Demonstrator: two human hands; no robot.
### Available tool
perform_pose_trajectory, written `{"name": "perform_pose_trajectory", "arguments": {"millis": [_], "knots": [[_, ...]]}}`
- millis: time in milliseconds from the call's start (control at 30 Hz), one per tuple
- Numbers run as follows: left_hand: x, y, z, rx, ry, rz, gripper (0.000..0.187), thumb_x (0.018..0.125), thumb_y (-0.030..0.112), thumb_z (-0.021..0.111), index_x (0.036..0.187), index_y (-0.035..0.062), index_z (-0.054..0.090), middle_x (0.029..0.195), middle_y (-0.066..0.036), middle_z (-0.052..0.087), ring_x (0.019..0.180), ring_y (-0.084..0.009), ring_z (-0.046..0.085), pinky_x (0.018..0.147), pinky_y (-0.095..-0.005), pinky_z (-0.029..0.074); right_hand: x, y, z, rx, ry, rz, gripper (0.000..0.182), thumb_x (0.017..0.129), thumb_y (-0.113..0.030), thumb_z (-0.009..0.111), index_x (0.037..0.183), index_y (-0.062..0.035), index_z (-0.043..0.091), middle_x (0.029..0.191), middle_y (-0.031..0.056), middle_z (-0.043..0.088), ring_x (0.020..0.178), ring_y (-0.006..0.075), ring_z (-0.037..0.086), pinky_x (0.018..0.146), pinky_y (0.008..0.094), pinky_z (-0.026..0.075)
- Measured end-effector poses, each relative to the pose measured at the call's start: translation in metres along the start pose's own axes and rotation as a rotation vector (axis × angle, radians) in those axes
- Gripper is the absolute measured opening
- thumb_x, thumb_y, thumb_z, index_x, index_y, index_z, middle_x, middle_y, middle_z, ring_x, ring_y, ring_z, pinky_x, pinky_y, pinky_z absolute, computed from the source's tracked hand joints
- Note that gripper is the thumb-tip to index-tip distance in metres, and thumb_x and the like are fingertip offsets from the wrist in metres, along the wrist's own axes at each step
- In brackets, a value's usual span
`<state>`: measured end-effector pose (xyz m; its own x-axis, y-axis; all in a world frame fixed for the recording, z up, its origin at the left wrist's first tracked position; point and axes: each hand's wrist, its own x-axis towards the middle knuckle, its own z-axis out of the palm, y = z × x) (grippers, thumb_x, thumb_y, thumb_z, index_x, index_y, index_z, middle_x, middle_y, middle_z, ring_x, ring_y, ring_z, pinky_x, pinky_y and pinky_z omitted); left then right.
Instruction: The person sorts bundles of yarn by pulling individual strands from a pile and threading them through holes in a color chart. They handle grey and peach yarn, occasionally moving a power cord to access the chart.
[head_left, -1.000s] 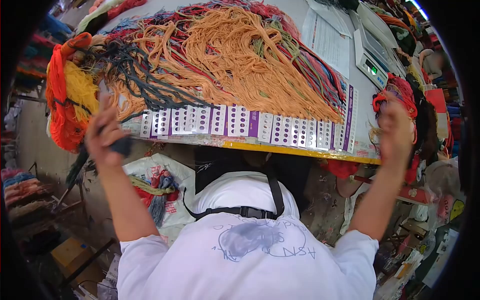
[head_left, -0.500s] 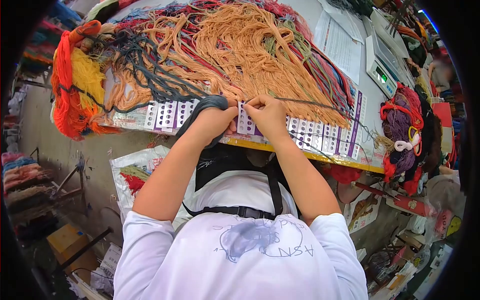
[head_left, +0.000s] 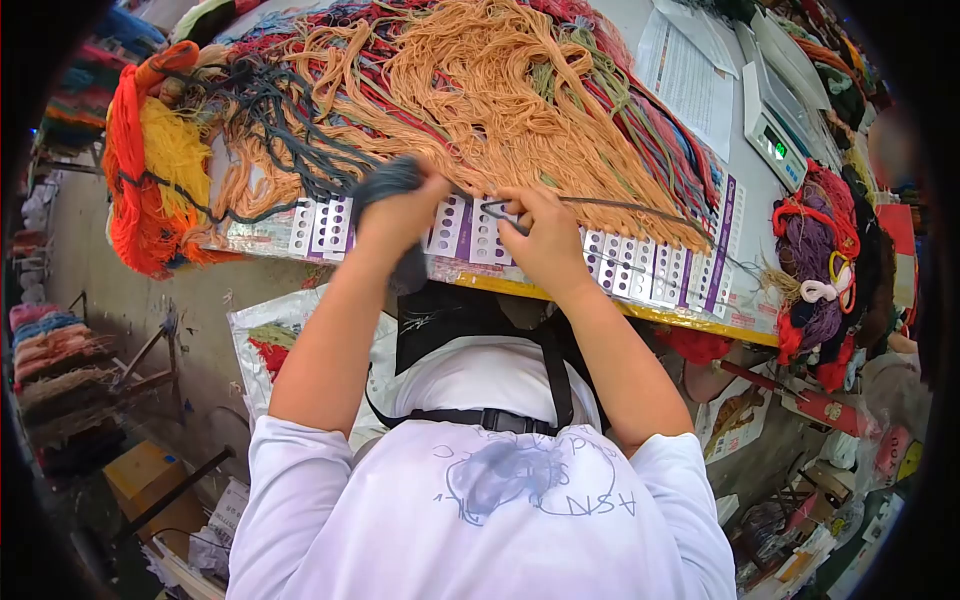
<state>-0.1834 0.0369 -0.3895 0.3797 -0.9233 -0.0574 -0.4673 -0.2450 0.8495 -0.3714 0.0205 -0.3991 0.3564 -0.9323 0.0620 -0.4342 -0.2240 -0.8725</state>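
My left hand (head_left: 402, 217), smeared a little by motion, is closed round a bundle of dark grey thread (head_left: 386, 182) that wraps over the hand and hangs below it. My right hand (head_left: 548, 240) pinches a dark grey strand at the top of a white thread card (head_left: 484, 237) with a column of punched holes. The strand makes a small loop near my right fingertips and runs on to the right over the peach threads (head_left: 490, 90). More dark grey thread (head_left: 290, 130) spreads out to the left of my left hand.
White and purple punched cards (head_left: 640, 265) line the yellow-taped table edge (head_left: 700, 325). Orange and yellow skeins (head_left: 130, 190) hang at the left corner. A digital scale (head_left: 775, 140), printed sheets (head_left: 690, 85) and a red and purple thread bundle (head_left: 820, 250) are on the right.
My left hand has drawn away to the left with the grey bundle, widening the space between my hands. My right hand has shifted slightly right, and a loop of strand shows by its fingers.
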Motion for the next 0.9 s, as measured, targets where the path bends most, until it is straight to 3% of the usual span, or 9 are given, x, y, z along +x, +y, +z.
{"name": "perform_pose_trajectory", "arguments": {"millis": [67, 233, 300, 367, 467, 567, 633, 767, 900], "knots": [[0.007, -0.012, -0.028, -0.362, 0.113, -0.105, 0.012, 0.082, 0.017, 0.054, 0.078, 0.0074, 0.06, 0.057, -0.002, 0.053, 0.052, -0.01, 0.053, 0.049, -0.0262, 0.043, -0.001, 0.0, 0.0, -0.379, 0.045, -0.207, 0.021, 0.073, -0.008, 0.06, 0.094, -0.0059, 0.065, 0.083, 0.0079, 0.057, 0.071, 0.0255, 0.06, 0.064, 0.0348, 0.05], [0.011, 0.001, -0.067, -1.091, 0.069, -0.322, 0.015, 0.086, 0.016, 0.049, 0.087, 0.002, 0.054, 0.076, -0.008, 0.06, 0.073, -0.0205, 0.061, 0.064, -0.0307, 0.05, 0.001, -0.008, 0.0, -0.601, -0.006, -0.17, 0.01, 0.074, -0.01, 0.06, 0.083, -0.0064, 0.063, 0.084, 0.0081, 0.053, 0.078, 0.0267, 0.059, 0.067, 0.0399, 0.049], [0.007, 0.007, -0.064, -1.439, -0.383, -0.367, 0.015, 0.087, 0.014, 0.049, 0.09, 0.0006, 0.053, 0.079, -0.009, 0.061, 0.077, -0.0219, 0.062, 0.066, -0.0312, 0.051, 0.003, -0.006, -0.002, -0.653, 0.006, -0.21, 0.007, 0.074, -0.01, 0.06, 0.08, -0.0065, 0.062, 0.084, 0.0078, 0.054, 0.079, 0.0261, 0.058, 0.068, 0.0403, 0.048], [-0.003, 0.02, -0.043, -1.366, -0.324, -0.405, 0.013, 0.086, 0.009, 0.049, 0.097, 0.0022, 0.052, 0.08, -0.009, 0.061, 0.074, -0.0198, 0.063, 0.065, -0.0307, 0.052, 0.005, -0.004, -0.003, -0.662, 0.098, -0.437, 0.004, 0.074, -0.01, 0.06, 0.074, -0.0072, 0.057, 0.084, 0.0074, 0.054, 0.079, 0.0259, 0.056, 0.071, 0.04, 0.045], [-0.008, 0.015, -0.01, -0.993, -0.554, -0.236, 0.015, 0.084, 0.005, 0.052, 0.1, 0.0049, 0.05, 0.08, -0.008, 0.061, 0.07, -0.0169, 0.063, 0.062, -0.0287, 0.052, 0.007, -0.016, -0.006, -0.502, 0.217, -0.547, 0.007, 0.073, -0.009, 0.06, 0.076, -0.0063, 0.054, 0.082, 0.0082, 0.054, 0.082, 0.0274, 0.054, 0.072, 0.0382, 0.043], [-0.012, 0.015, 0.014, -0.649, -0.644, -0.175, 0.015, 0.082, -0.003, 0.056, 0.092, 0.0061, 0.051, 0.077, -0.002, 0.055, 0.064, -0.0116, 0.058, 0.063, -0.0235, 0.05, 0.006, -0.012, -0.005, -0.389, 0.079, -0.423, 0.015, 0.072, -0.006, 0.06, 0.085, -0.0051, 0.052, 0.085, 0.0099, 0.054, 0.085, 0.0299, 0.054, 0.073, 0.0405, 0.043], [-0.008, 0.005, 0.014, -0.443, -0.445, 0.066, 0.015, 0.079, -0.004, 0.06, 0.083, 0.0064, 0.05, 0.072, 0.001, 0.054, 0.06, -0.0094, 0.055, 0.058, -0.0217, 0.046, 0.006, 0.001, -0.001, -0.375, 0.033, -0.345, 0.019, 0.072, -0.005, 0.059, 0.089, -0.0051, 0.052, 0.086, 0.0107, 0.054, 0.086, 0.0311, 0.054, 0.074, 0.0414, 0.044], [0.013, 0.006, -0.067, -0.721, -0.178, -0.193, 0.012, 0.081, 0.01, 0.062, 0.077, 0.011, 0.051, 0.06, 0.003, 0.048, 0.051, -0.0062, 0.045, 0.048, -0.0206, 0.036, 0.002, 0.006, -0.002, -0.472, -0.061, -0.293, 0.023, 0.073, -0.003, 0.056, 0.096, -0.0055, 0.051, 0.091, 0.0124, 0.054, 0.087, 0.0329, 0.055, 0.077, 0.0429, 0.045], [0.068, 0.007, -0.182, -0.823, 0.069, -0.225, 0.017, 0.085, 0.009, 0.059, 0.076, 0.0127, 0.045, 0.057, 0.006, 0.032, 0.044, -0.0044, 0.032, 0.043, -0.0203, 0.029, 0.002, 0.008, 0.0, -0.516, -0.036, -0.279, 0.023, 0.074, -0.003, 0.055, 0.096, -0.0058, 0.052, 0.092, 0.0129, 0.054, 0.089, 0.0323, 0.055, 0.077, 0.042, 0.046]]}}
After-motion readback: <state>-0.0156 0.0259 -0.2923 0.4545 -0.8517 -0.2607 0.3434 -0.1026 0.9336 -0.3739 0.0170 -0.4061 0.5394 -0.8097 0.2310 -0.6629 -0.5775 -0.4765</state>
